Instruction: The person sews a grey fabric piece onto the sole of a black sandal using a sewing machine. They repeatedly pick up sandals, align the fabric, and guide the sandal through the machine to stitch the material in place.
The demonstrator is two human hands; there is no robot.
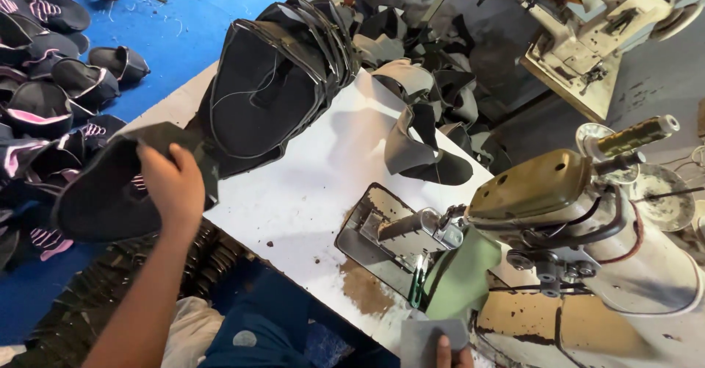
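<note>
The left hand [171, 184] is closed on a black shoe-upper piece [103, 192], held off the tabletop [308, 184] edge beside a stack of black uppers [272, 89]. The right hand [452, 353] pinches a grey fabric piece [426, 338] below the sewing machine [573, 221].

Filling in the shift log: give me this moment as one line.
left hand: grips black shoe upper off table edge | right hand: holds grey fabric piece | sewing machine: nothing under needle | stack of black uppers: on white table
</note>
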